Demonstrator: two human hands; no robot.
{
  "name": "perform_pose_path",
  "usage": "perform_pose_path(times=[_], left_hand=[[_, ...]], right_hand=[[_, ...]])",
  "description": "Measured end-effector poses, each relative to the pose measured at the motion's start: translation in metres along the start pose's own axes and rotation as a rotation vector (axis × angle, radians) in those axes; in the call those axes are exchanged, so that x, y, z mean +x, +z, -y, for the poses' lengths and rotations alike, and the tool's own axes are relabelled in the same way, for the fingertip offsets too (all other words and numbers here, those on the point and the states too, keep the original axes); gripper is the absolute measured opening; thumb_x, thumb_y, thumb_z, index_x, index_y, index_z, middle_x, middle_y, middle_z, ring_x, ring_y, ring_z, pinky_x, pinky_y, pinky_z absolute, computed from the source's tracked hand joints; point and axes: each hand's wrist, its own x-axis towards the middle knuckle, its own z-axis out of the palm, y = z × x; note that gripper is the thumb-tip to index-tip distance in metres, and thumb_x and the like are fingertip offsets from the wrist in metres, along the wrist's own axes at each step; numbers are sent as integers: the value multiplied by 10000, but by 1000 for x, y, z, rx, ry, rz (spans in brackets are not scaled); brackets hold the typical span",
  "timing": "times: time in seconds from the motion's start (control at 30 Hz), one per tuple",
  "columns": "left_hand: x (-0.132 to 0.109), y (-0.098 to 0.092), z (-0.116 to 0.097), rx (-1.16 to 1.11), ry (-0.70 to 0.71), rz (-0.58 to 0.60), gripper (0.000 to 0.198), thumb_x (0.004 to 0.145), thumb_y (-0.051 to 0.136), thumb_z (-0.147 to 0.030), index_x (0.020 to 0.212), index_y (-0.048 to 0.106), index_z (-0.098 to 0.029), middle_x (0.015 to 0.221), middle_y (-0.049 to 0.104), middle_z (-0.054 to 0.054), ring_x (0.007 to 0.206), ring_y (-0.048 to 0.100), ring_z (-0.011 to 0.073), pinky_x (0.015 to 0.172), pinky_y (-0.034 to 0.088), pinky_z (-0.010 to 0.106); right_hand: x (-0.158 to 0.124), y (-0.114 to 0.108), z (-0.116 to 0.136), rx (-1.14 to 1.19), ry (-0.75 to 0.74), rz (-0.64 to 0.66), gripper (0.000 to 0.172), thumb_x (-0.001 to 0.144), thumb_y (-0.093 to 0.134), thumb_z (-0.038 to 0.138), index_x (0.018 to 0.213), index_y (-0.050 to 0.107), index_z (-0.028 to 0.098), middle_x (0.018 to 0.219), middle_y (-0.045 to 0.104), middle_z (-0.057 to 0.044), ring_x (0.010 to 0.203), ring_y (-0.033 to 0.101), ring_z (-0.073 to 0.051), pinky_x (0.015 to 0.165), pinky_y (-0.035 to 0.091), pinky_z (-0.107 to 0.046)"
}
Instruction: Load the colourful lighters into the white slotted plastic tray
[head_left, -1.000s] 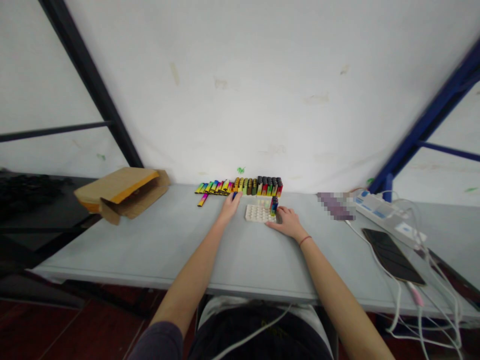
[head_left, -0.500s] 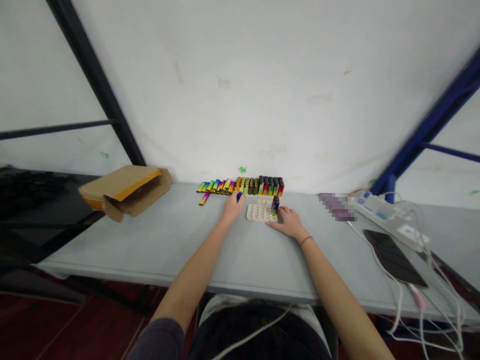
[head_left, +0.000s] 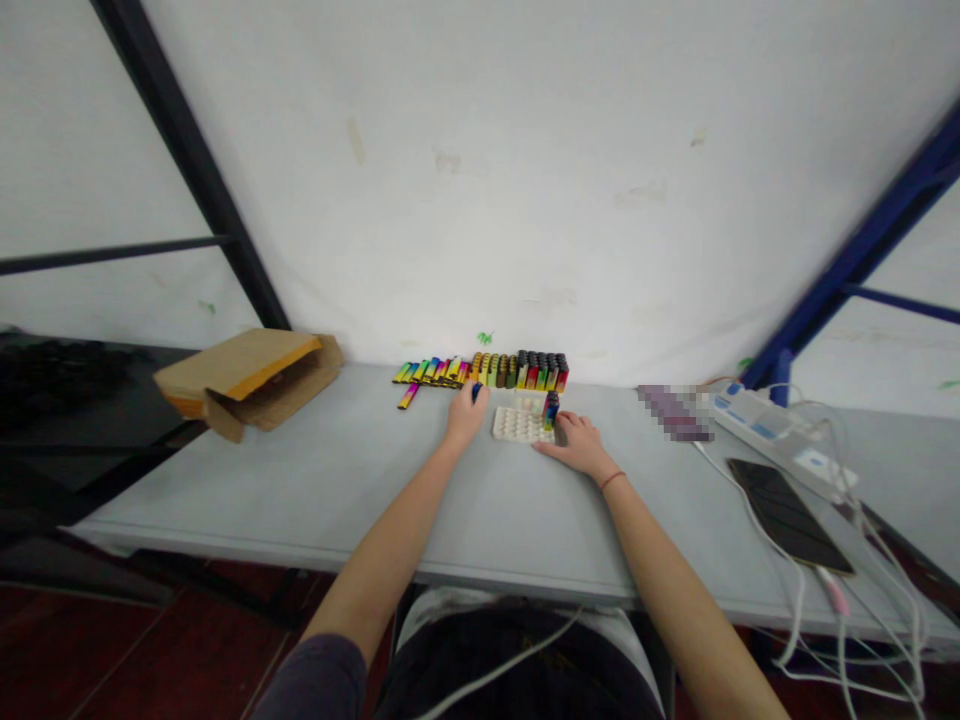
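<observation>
A white tray (head_left: pixel 514 426) with rows of round holes lies on the table between my hands. A few colourful lighters (head_left: pixel 551 410) stand upright at its right end. My left hand (head_left: pixel 466 412) is closed around a dark blue lighter (head_left: pixel 476 391), left of the tray and raised near its back corner; the fingers cover most of that lighter. With the thumb along the front edge and the fingers at the right side, my right hand (head_left: pixel 581 445) grips the tray's right end beside the standing lighters.
Behind the tray stand rows of yellow lighters (head_left: pixel 495 370) and black-topped lighters (head_left: pixel 543 370). Several rainbow lighters (head_left: pixel 429 372) lie in a pile to their left, one lighter (head_left: pixel 408 397) apart. An opened cardboard box (head_left: pixel 247 380) is at left; a phone (head_left: pixel 787 513), power strip (head_left: pixel 784 440) and cables at right.
Hardly anything differs. My left hand, with the blue lighter, has shifted very slightly; my right hand stays at the tray.
</observation>
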Motion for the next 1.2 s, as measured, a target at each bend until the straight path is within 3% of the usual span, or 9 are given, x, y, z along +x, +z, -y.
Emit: perform_pose_path(times=[0.17,0.3,0.4,0.5,0.57,0.7,0.9,1.2], left_hand=[[2,1,2,-83,-36,-62,179,883,446,-307,801,564,-200,743,621,31,752,579,190,726,423,284],[0,1,1,-133,-50,-41,208,879,499,-388,794,543,-203,733,610,19,758,587,183,731,434,275],[-3,2,-1,-95,-42,-18,238,842,590,-414,909,532,-193,796,625,36,794,608,197,752,457,289],[-3,7,-1,-97,-22,4,274,901,515,-392,1067,484,-177,864,628,62,820,621,207,775,480,325],[-3,11,-1,-97,32,40,270,940,438,-389,1096,477,-172,886,616,71,845,619,208,808,488,354],[-6,16,-4,0,283,65,280,935,467,-379,1083,552,-157,1036,577,113,1056,558,232,995,418,416],[-22,25,-24,-101,424,277,306,953,408,-317,1145,581,-155,1106,591,122,1094,565,211,995,444,352],[-42,48,-29,-245,304,398,288,869,547,-284,1121,636,-179,1032,706,76,922,662,187,877,526,322]], right_hand=[[0,0,-1,-5,-11,-1,626,798,575,648,1219,572,185,1336,551,-120,1133,503,-311,938,395,-402],[1,0,-1,-11,-9,4,627,798,576,648,1222,573,187,1341,546,-127,1138,503,-316,923,398,-401],[1,1,-1,-17,-11,5,634,797,576,653,1227,571,187,1339,545,-131,1137,508,-313,917,399,-397],[2,2,-2,-21,-10,4,645,794,575,660,1233,567,187,1335,549,-126,1138,510,-308,919,399,-390],[2,3,-3,-19,-10,-1,647,795,576,657,1235,566,184,1338,548,-124,1141,508,-307,925,397,-389],[2,3,-3,-4,-17,-11,633,791,586,645,1221,573,181,1332,556,-120,1128,510,-305,935,396,-396],[1,3,-2,7,-13,-23,632,787,584,648,1213,575,181,1319,564,-116,1119,511,-308,922,405,-402],[1,5,-2,-5,-12,-34,638,783,596,638,1245,566,198,1331,553,-116,1142,512,-308,933,400,-408]])
